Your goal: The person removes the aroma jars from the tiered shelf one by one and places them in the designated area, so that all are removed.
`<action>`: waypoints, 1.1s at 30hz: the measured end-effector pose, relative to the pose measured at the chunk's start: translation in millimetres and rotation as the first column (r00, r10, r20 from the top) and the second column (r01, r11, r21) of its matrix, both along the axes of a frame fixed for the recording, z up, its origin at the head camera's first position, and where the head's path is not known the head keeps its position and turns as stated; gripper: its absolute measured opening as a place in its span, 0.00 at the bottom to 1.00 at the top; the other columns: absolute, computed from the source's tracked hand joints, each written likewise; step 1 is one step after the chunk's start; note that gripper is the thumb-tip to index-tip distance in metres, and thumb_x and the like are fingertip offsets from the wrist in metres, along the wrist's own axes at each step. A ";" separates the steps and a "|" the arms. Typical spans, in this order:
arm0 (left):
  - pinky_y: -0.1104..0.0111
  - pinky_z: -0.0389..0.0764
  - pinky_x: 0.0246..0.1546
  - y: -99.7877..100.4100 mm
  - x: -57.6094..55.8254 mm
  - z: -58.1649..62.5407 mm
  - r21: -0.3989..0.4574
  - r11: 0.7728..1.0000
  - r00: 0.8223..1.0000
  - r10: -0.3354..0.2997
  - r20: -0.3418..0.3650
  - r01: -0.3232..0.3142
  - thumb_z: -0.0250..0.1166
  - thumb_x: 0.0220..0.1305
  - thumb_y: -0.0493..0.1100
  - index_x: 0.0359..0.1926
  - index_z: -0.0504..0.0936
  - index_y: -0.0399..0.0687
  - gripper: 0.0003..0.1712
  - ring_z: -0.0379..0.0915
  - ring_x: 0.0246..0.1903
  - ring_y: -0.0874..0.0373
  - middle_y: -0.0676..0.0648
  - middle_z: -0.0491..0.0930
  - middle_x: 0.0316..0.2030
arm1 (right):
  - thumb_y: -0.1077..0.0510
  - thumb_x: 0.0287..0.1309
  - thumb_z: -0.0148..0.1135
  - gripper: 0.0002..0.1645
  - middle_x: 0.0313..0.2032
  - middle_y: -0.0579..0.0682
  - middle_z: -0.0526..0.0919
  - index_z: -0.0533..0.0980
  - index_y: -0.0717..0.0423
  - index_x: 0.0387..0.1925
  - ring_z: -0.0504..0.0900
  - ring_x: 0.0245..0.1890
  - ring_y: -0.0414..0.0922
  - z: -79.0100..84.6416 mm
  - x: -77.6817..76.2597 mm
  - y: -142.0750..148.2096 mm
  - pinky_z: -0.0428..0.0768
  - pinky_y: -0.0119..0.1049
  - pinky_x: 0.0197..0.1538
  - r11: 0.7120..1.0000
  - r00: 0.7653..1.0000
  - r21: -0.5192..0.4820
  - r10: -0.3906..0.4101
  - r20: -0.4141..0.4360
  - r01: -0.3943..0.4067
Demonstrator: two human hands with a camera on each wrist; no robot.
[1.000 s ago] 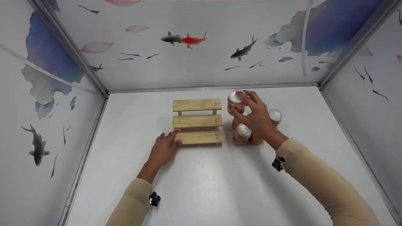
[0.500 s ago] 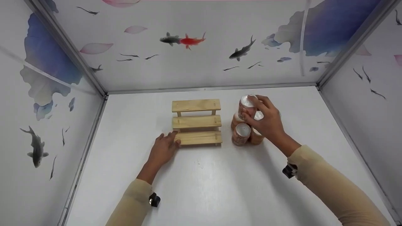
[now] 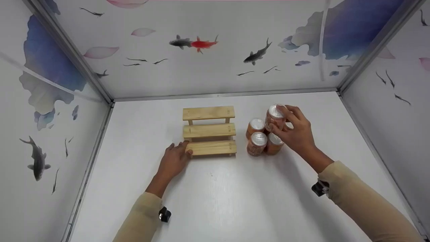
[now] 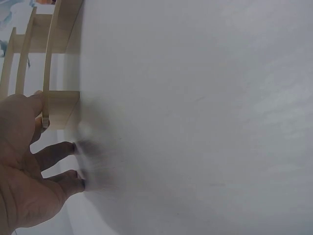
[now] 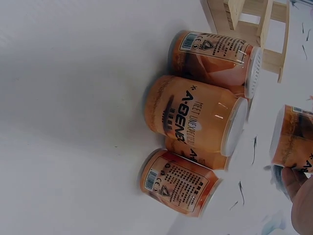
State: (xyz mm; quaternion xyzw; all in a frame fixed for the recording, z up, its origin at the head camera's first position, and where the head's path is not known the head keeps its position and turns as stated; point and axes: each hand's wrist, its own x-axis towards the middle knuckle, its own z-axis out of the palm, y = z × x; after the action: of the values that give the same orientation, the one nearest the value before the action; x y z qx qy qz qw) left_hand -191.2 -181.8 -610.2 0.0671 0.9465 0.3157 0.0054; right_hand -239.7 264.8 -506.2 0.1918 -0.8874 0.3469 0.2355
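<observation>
A three-step wooden shelf [image 3: 210, 130] stands on the white table. My left hand [image 3: 174, 159] pinches the left end of its front step between thumb and finger. Two other fingertips [image 4: 68, 148] reach down close to the tabletop in the left wrist view. Right of the shelf, several orange cans with silver lids stand in a close group; a front can [image 3: 257, 144] and a back-left can [image 3: 256, 128] show plainly. My right hand [image 3: 295, 129] holds another can [image 3: 275, 116] upright above the group. The right wrist view has this held can [image 5: 293, 137] apart from the standing ones.
Walls printed with fish and petals enclose the white tabletop [image 3: 215, 195] at the back and sides. A metal strip [image 3: 218, 95] runs along the back edge. Between the shelf and the cans lies a narrow gap.
My right hand has carried the held can rightward, from near the shelf's back step to above the right part of the group. My left hand has stayed at the shelf's end.
</observation>
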 end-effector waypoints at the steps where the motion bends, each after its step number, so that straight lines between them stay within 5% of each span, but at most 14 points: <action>1: 0.37 0.64 0.84 0.0 -0.1 0.2 -0.002 1.000 1.000 0.000 0.000 0.000 0.58 0.86 0.59 0.79 0.75 0.42 0.35 0.68 0.78 0.25 0.29 0.78 0.73 | 0.59 0.62 0.83 0.39 0.64 0.63 0.80 0.80 0.50 0.73 0.91 0.54 0.56 -0.2 0.7 1.3 0.86 0.16 0.48 1.000 1.000 -0.004 0.001 0.001 -0.001; 5: 0.34 0.66 0.82 -0.5 0.2 0.7 0.005 1.000 1.000 0.006 0.009 -0.006 0.58 0.86 0.60 0.80 0.75 0.43 0.35 0.66 0.78 0.22 0.28 0.77 0.73 | 0.60 0.61 0.83 0.39 0.64 0.64 0.80 0.80 0.51 0.73 0.91 0.53 0.57 -1.7 3.3 6.8 0.77 0.06 0.48 1.000 1.000 -0.008 -0.001 -0.009 0.001; 14: 0.32 0.66 0.81 -0.4 0.5 0.2 -0.003 1.000 1.000 0.010 0.025 -0.010 0.58 0.85 0.61 0.81 0.74 0.45 0.36 0.64 0.79 0.21 0.28 0.76 0.74 | 0.62 0.58 0.85 0.42 0.64 0.64 0.81 0.80 0.51 0.73 0.90 0.49 0.56 -7.0 9.8 21.1 0.73 0.06 0.50 0.999 0.999 -0.007 -0.036 -0.022 0.036; 23: 0.32 0.65 0.82 0.6 -0.1 -0.3 -0.014 1.000 0.998 0.025 0.049 -0.025 0.58 0.85 0.61 0.81 0.73 0.47 0.35 0.62 0.80 0.22 0.29 0.76 0.75 | 0.66 0.56 0.84 0.42 0.63 0.62 0.81 0.80 0.53 0.73 0.86 0.60 0.53 -10.5 14.8 33.9 0.79 0.11 0.54 0.999 0.999 -0.024 -0.039 -0.031 0.039; 33: 0.33 0.64 0.82 1.2 1.2 0.8 0.000 0.999 0.998 0.035 0.060 -0.035 0.57 0.85 0.63 0.81 0.73 0.47 0.37 0.61 0.80 0.23 0.29 0.74 0.76 | 0.66 0.54 0.85 0.41 0.61 0.63 0.81 0.80 0.57 0.70 0.84 0.60 0.47 -16.0 19.7 47.7 0.78 0.10 0.55 0.998 0.997 -0.037 -0.060 -0.041 0.058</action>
State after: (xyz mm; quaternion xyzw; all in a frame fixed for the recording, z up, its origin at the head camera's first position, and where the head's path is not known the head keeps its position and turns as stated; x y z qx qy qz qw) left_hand -190.0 -180.6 -609.4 0.0411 0.9468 0.3181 0.0281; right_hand -220.0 312.4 -522.1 0.1685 -0.8813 0.3514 0.2675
